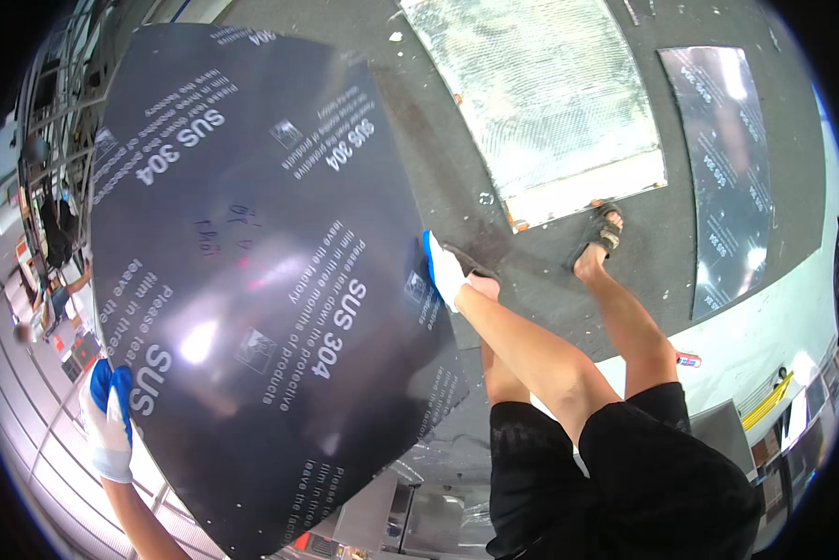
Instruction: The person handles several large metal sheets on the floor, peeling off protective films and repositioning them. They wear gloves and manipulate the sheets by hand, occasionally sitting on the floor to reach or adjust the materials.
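Both gloved hands hold a large dark film-covered steel sheet (260,280) by opposite edges: left hand (109,420) at its lower-left edge, right hand (444,271) at its right edge, above the dark floor mat (438,159).

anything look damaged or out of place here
The big dark film-covered sheet shows no visible damage, held at opposite edges by the gloved left hand and right hand. Small white scraps litter the dark floor mat, and handwriting is scrawled on the sheet's film.
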